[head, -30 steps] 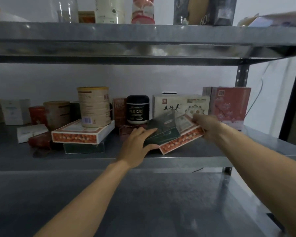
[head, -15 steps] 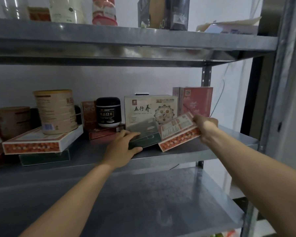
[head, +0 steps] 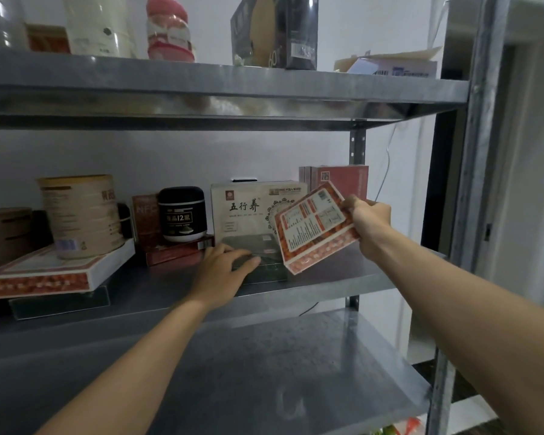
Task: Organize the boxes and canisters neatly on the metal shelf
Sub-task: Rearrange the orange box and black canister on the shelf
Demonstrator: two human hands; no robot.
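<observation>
A: What changed?
B: My right hand (head: 369,219), clamped on the patterned box (head: 314,227), had tilted it up off the dark box (head: 261,251). My left hand (head: 223,268), fingers flat, pinned that one near the shelf's (head: 343,277) front edge, so each could probably be placed separately.

"五行养" on cream box (head: 246,215)

Showing white panels, red blocks and an orange-red dotted edge on the patterned box (head: 314,229) in the right hand (head: 369,219). Showing dark green on the flat box (head: 264,246) under the left hand (head: 223,268). Showing cream with black characters on the big box (head: 248,208) behind both hands, black on the jar (head: 182,215) left of them, beige on the canister (head: 82,215) beyond.
</observation>
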